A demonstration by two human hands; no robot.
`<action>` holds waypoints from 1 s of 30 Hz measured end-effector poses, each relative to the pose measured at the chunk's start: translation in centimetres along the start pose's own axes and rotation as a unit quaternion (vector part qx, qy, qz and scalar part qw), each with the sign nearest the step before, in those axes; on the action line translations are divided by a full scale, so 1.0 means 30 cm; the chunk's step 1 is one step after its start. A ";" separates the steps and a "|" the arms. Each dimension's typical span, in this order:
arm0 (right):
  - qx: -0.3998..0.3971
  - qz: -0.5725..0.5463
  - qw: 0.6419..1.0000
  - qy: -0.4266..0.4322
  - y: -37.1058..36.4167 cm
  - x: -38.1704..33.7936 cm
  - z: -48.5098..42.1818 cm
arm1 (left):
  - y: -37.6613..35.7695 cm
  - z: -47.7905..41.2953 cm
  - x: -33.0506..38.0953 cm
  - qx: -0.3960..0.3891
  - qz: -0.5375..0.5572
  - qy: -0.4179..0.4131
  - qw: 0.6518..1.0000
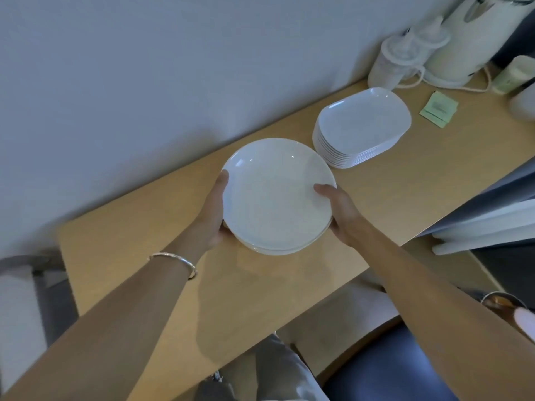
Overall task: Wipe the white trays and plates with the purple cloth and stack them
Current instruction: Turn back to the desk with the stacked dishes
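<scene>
Near the centre, a stack of round white plates is held at its 9 and 3 o'clock edges. The left hand and right hand each close their grip on the rim, thumb on top and fingers beneath, likely so the stack stays level. It sits low over the wooden worktop; whether it touches is unclear. At 2 o'clock stands a pile of white trays. No purple cloth shows.
</scene>
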State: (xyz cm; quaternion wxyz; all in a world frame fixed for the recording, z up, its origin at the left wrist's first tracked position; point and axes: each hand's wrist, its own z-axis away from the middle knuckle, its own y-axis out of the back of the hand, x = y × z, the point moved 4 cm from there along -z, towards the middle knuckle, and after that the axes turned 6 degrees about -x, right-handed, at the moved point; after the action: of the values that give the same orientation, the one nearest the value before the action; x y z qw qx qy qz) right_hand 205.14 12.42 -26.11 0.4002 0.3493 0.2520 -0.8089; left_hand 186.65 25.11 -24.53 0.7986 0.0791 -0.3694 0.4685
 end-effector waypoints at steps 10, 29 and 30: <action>-0.006 0.036 0.999 0.032 -0.196 -0.114 0.090 | 0.164 0.195 0.081 0.070 0.026 -0.042 0.996; -0.332 0.224 0.912 0.089 -2.022 0.121 0.465 | 1.624 1.286 -0.211 0.358 0.223 -0.204 0.884; -0.341 0.237 0.906 0.078 -2.143 0.199 0.482 | 1.730 1.337 -0.276 0.370 0.240 -0.193 0.876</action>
State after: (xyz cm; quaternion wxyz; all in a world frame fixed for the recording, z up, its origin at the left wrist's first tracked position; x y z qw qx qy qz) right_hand 144.33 35.21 -13.36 0.6542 0.3028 0.4529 -0.5247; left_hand 121.70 28.92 -12.79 0.4865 0.3667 -0.3237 0.7239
